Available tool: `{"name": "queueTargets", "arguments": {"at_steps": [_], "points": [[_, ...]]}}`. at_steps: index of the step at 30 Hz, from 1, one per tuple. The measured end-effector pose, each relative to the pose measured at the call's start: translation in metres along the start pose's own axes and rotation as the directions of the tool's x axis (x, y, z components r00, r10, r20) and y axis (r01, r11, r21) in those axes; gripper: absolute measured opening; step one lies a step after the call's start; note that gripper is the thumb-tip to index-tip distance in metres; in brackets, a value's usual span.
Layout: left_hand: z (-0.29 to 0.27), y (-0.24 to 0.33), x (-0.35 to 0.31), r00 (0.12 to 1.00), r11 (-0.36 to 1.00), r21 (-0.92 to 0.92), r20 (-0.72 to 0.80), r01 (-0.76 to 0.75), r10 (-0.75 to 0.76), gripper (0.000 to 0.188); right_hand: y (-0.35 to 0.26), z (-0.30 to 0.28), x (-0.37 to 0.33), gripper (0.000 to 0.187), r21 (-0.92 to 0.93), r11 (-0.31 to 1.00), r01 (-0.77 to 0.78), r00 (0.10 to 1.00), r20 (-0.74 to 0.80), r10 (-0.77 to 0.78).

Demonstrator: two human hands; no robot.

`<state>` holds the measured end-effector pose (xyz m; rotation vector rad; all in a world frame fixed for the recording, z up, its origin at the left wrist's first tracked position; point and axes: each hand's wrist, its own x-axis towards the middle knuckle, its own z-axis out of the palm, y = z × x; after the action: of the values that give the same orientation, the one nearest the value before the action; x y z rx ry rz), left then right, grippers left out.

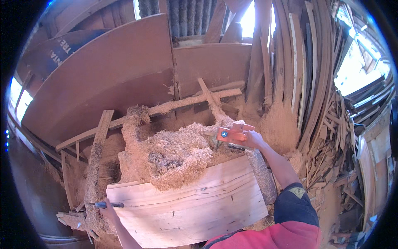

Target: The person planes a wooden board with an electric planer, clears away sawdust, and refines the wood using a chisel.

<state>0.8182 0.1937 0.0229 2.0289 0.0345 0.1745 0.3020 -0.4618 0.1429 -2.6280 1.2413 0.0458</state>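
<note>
My right hand (pixel 251 139) is closed around the handle of an orange power planer (pixel 230 134), which rests among the shavings past the right far corner of a pale wooden board (pixel 195 203). At the left end of that board, my left hand (pixel 108 211) is closed on a screwdriver (pixel 101 205) with a dark handle and a thin shaft pointing left; its tip is too small to make out. The board lies tilted in front of me, with dark cracks and knots on its face. A heap of wood shavings (pixel 178 145) covers its far edge.
Dusty beams form a frame around the board, one beam (pixel 98 153) at the left. Large brown panels (pixel 112 79) lean behind. Long planks (pixel 300 62) stand at the back right, above a pile of offcuts (pixel 323 153). Shavings also coat a grey rounded piece (pixel 262 176) by my right arm.
</note>
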Motion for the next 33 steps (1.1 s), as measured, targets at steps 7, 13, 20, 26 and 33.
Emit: {"name": "queueTargets", "arguments": {"at_steps": [7, 13, 20, 26, 33], "points": [[-0.037, 0.003, -0.209, 0.946, 0.877, 0.356, 0.159, -0.323, 0.284, 0.067, 0.081, -0.035, -0.18, 0.036, 0.506, 0.854, -0.122, 0.934, -0.233, 0.271], [-0.096, -0.001, -0.354, 0.855, 0.749, 0.451, 0.422, -0.485, 0.3, 0.058, 0.059, -0.074, -0.419, 0.017, 0.979, -0.071, -0.191, 0.874, 0.202, 0.441], [-0.133, 0.003, -0.44, 0.845, 0.82, 0.307, 0.411, -0.483, 0.343, 0.051, 0.097, 0.016, -0.628, 0.018, 0.928, -0.231, -0.293, 0.573, 0.364, 0.734], [-0.133, 0.038, -0.5, 0.779, 0.871, 0.119, 0.518, -0.476, 0.355, 0.047, 0.091, 0.047, -0.708, 0.009, 0.95, 0.018, -0.313, 0.606, 0.185, 0.774], [-0.116, 0.145, -0.588, 0.522, 0.793, -0.325, 0.614, -0.515, 0.592, 0.044, 0.054, 0.0, -0.698, 0.032, 0.897, 0.256, -0.359, 0.743, 0.109, 0.66]]}}
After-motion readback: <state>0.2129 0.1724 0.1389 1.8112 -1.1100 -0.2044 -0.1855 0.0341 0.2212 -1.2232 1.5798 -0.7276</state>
